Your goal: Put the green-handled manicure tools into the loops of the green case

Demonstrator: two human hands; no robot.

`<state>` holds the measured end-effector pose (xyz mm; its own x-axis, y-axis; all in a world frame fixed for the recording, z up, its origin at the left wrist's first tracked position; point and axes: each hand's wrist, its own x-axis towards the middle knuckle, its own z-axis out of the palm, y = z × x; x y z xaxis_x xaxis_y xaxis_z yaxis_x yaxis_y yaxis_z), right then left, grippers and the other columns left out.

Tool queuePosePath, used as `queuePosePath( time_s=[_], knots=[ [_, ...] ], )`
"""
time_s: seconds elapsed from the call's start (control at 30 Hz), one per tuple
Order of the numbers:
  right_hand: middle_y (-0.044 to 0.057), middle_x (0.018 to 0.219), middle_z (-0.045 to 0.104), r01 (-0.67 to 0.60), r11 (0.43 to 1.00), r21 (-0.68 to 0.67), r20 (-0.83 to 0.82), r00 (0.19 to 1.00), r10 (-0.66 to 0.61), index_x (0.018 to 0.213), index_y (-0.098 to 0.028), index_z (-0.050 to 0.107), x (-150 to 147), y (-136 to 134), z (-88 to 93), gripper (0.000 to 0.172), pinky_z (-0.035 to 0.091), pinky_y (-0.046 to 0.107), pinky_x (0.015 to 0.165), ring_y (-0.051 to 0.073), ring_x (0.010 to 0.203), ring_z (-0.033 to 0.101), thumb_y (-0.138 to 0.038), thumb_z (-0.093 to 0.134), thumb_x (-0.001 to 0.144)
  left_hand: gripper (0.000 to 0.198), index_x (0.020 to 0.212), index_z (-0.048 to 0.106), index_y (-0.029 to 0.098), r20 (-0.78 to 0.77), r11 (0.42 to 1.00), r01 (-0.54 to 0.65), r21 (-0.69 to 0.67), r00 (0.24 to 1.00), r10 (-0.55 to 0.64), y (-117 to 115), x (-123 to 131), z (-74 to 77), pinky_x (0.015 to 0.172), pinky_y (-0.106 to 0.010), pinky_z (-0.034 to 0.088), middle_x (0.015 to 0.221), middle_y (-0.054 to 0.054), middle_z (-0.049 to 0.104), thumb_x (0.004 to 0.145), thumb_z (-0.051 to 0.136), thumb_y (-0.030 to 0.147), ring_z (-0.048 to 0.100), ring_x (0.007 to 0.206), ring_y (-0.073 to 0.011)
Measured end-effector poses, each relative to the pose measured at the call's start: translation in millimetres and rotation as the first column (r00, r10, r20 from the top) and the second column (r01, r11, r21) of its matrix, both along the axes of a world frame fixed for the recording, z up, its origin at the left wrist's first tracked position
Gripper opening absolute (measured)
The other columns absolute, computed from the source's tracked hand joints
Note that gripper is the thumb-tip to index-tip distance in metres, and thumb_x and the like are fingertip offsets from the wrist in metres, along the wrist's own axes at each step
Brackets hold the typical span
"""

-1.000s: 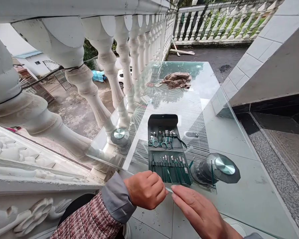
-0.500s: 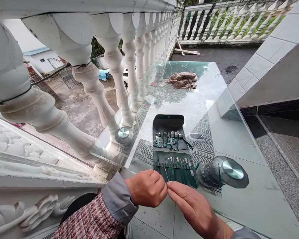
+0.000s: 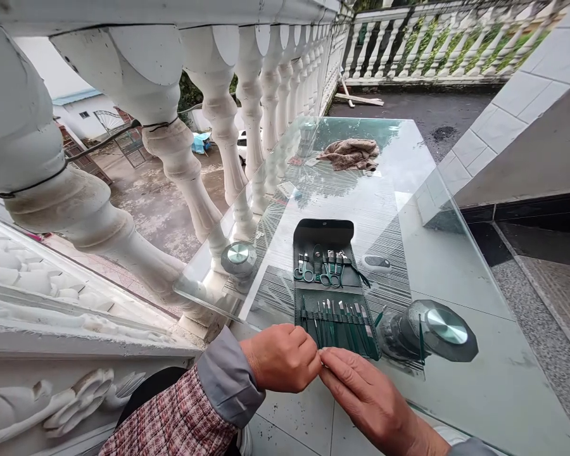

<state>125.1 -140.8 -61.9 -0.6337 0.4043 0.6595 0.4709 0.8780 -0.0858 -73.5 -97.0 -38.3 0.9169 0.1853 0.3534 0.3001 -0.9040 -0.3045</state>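
Note:
My left hand [image 3: 285, 358] is closed, knuckles up, at the near edge of the glass table [image 3: 465, 392]. Its fingertips meet those of my right hand [image 3: 363, 396], whose thumb and fingers are pressed together. Whatever lies between them is hidden or too small to name. Just beyond both hands, a dark green manicure case [image 3: 323, 232] lies unfolded. Its upper row holds scissors [image 3: 332, 280], nippers [image 3: 358, 272] and other clippers under straps. Several slim metal-tipped tools [image 3: 335, 316] fill the lower row, partly covered by my hands.
Slim green pieces [image 3: 421, 339] are right of the case, by a round metal disc [image 3: 441, 324]. A second disc [image 3: 239, 253] is at left. Farther back are a small oval object [image 3: 377, 263] and a crumpled brown cloth [image 3: 350, 154]. White balusters [image 3: 171, 155] line the left side.
The view has shifted slightly, so the whole scene sits a little farther right. My hands stay together at the fingertips with almost no change in pose.

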Motion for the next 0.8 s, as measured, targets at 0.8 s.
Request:
queuePosePath(
  time_s=[0.8],
  knots=[
    [0.008, 0.098, 0.062, 0.27, 0.92, -0.284, -0.112, 0.944, -0.311, 0.101, -0.019, 0.054, -15.2, -0.5, -8.9, 0.019, 0.046, 0.04, 0.087, 0.021, 0.099, 0.056, -0.015, 0.052, 0.082, 0.017, 0.067, 0.048, 0.015, -0.034, 1.0, -0.001, -0.001, 0.999, 0.001, 0.7, 0.4, -3.7, 0.044, -0.027, 0.032, 0.063, -0.002, 0.047, 0.083, 0.044, 0.012, 0.044, 0.052, -0.0133]
  ],
)
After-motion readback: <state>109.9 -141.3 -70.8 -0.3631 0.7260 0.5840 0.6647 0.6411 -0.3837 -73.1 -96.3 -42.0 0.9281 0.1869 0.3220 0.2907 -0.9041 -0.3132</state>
